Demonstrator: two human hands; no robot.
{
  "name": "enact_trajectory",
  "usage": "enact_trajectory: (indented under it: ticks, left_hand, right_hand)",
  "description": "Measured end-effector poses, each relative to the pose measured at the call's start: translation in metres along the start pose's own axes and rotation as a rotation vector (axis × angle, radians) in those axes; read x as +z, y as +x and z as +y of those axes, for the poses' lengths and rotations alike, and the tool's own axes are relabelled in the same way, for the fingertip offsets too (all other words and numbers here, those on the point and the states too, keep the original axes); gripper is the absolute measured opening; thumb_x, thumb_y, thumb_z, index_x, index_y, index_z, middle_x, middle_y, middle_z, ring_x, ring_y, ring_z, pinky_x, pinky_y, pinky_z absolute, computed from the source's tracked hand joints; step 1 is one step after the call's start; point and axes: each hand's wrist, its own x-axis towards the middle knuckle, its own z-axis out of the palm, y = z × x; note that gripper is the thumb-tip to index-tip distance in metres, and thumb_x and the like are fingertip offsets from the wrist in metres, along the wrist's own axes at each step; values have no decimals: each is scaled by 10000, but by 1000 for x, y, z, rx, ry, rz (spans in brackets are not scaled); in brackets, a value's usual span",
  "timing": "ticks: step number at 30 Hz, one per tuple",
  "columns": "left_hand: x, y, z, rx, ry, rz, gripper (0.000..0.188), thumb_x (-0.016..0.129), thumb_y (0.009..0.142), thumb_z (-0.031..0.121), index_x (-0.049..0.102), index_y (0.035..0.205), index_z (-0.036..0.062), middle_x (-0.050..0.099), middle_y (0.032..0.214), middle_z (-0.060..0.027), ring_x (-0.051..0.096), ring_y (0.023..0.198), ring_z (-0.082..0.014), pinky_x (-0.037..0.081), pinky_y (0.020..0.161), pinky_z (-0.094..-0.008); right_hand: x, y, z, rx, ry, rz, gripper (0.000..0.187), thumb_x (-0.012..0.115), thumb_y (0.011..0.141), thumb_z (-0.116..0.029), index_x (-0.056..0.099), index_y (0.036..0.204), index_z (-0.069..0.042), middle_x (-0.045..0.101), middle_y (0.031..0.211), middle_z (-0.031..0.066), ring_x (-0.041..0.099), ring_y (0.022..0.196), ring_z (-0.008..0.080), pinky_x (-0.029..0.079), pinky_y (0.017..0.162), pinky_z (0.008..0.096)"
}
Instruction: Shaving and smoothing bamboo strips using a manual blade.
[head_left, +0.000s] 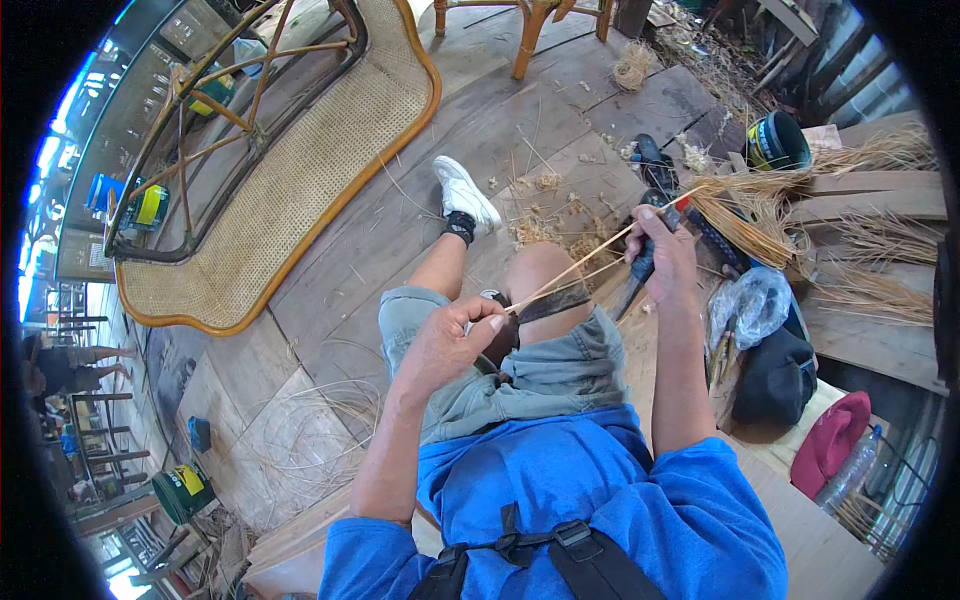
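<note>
My left hand point(455, 342) is closed over my lap, pinching the near ends of thin, pale rattan strips point(568, 275). The strips run up and to the right toward my right hand point(664, 255), whose fingers are closed on them. One strip reaches past the right hand toward a bundle of loose rattan point(745, 230). Against the right fingers is a long dark tool point(640, 268); whether the hand holds it, I cannot tell. A dark pad point(556, 303) is strapped over my right thigh, beneath the strips.
A woven cane furniture frame point(300, 190) lies at the left. Rattan shavings point(545, 225) litter the floor by my white shoe point(466, 195). To the right are a dark green bucket point(778, 142), a plastic bag point(750, 305), a black cap point(775, 378) and more cane bundles point(875, 290).
</note>
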Motion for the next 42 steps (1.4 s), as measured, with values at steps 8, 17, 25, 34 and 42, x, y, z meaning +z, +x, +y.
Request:
enact_trajectory:
  ticks: [8,17,25,34,42]
  left_hand:
    - [-42,-11,-11,64,162,258,219,608,838,218,586,781,8,521,671,23,461,643,-59,390,583,-229]
    - [-45,-19,-21,29,156,287,225,617,832,224,575,755,17,479,645,37,418,620,-54,348,556,-222]
    - [-46,-15,-22,-21,127,276,204,607,831,201,577,749,17,483,640,29,419,623,-54,351,555,-227]
    - [-101,-41,-42,69,779,441,217,599,786,224,585,736,13,581,690,-84,547,677,-230,417,623,-356]
    - [-179,-51,-84,-52,1040,722,360,581,806,309,592,1014,15,578,1030,-186,525,996,-342,413,858,-426]
  right_hand:
    - [-12,-1,-13,-31,80,69,123,630,826,-148,601,852,-31,533,650,21,506,519,136,420,441,262]
    - [-7,-1,-8,3,113,52,124,626,830,-144,597,855,-26,530,655,24,510,526,140,416,447,265]
    - [-7,2,-10,-11,90,51,129,630,826,-150,602,858,-28,541,653,28,515,522,137,418,443,264]
    - [8,14,-13,82,158,112,147,653,792,-117,509,802,-90,476,640,15,455,516,129,362,450,273]
    - [0,17,12,57,131,57,127,599,861,-193,529,845,-90,495,685,0,474,554,109,400,460,236]
